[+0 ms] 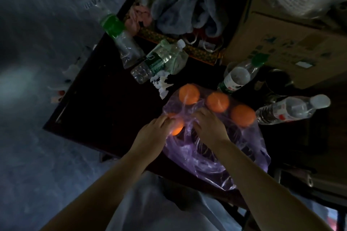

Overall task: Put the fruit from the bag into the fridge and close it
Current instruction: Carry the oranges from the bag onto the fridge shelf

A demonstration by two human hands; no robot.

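A thin purple plastic bag (216,155) lies on a dark low table (105,110), with several oranges in it. Three oranges sit in a row along its far side: one at the left (188,94), one in the middle (217,101), one at the right (243,115). A fourth orange (176,127) lies nearer, at the bag's left edge. My left hand (153,130) rests over this near orange with its fingers curled on it. My right hand (209,124) presses on the bag's plastic just right of it, fingers bent into the film. No fridge is in view.
Several clear water bottles lie or stand around the bag: one at the right (289,108), one behind (237,77), two at the back left (159,61). A cardboard box (285,30) and a tray with grey cloth (184,5) fill the back. Grey floor lies left.
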